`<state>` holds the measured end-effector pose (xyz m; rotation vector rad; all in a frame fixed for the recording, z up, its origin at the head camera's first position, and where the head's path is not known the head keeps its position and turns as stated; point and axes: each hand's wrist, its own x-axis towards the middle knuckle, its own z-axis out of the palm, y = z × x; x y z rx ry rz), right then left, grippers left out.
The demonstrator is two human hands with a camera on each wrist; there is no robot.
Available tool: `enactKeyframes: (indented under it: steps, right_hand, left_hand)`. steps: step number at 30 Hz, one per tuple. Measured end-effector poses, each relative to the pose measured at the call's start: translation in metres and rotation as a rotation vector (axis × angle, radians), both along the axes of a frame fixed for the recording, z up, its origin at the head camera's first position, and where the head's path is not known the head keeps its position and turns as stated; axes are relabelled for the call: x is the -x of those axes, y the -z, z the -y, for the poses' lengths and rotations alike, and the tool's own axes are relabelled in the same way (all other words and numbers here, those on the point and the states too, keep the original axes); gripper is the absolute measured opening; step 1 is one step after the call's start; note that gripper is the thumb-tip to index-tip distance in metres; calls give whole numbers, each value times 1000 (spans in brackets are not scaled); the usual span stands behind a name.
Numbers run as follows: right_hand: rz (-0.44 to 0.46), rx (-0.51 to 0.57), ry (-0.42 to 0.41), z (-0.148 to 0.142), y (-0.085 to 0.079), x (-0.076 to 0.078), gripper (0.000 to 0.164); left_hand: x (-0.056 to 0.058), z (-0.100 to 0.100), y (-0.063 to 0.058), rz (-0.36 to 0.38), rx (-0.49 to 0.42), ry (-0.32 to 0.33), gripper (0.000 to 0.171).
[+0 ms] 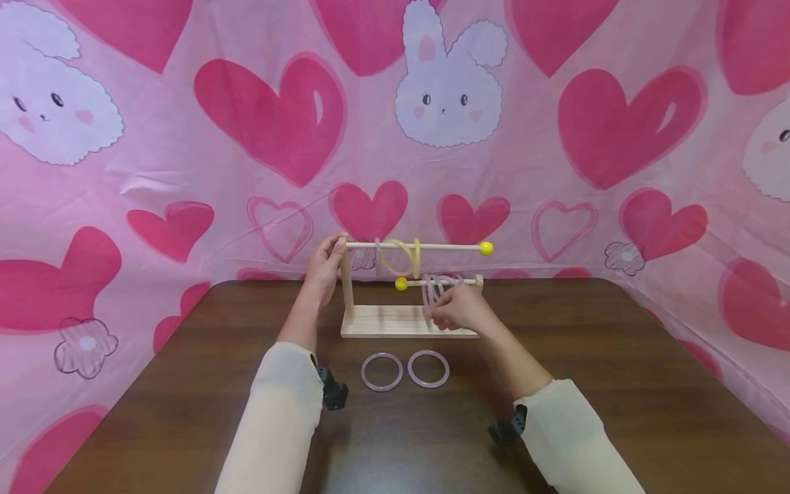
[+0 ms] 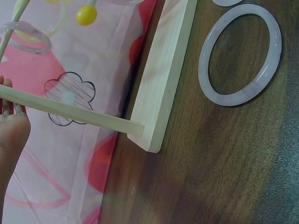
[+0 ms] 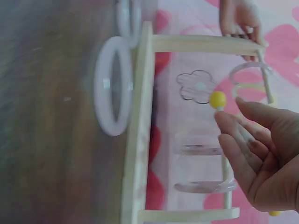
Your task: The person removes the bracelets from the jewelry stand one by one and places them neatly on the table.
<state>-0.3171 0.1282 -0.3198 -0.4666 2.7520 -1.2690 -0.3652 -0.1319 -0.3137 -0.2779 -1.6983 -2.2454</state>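
A pale wooden two-rod stand stands on the table. My left hand grips the top of its left post, thumb in front. On the upper rod hang a pale purple bangle and yellow bangles. Several pale purple bangles hang on the lower rod. My right hand is in front of them, its fingertips overlapping the leftmost one in the head view. In the right wrist view, the right hand has loosely bent fingers beside the lower rod's yellow ball, with nothing visible between thumb and fingers.
Two more pale purple bangles lie flat in front of the stand, a left one and a right one. A yellow ball caps the upper rod's right end. Behind the brown table hangs a pink cloth with hearts and rabbits.
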Motion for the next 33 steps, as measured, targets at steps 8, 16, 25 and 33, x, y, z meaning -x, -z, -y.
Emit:
enactKeyframes:
  steps: [8, 16, 25, 33]
  right_hand:
    - [-217, 150, 175, 10, -21, 6, 22]
    - [-310, 200, 219, 15, -26, 11, 21]
    - [-399, 204, 243, 17, -27, 14, 21]
    - [-389, 219, 237, 24, -28, 14, 31]
  left_hand:
    - [0, 1, 0, -11, 15, 9, 26]
    - [-1, 0, -1, -9, 14, 1, 26]
    - [1, 0, 0, -18, 1, 2, 26]
    - [0, -1, 0, -9, 8, -5, 26]
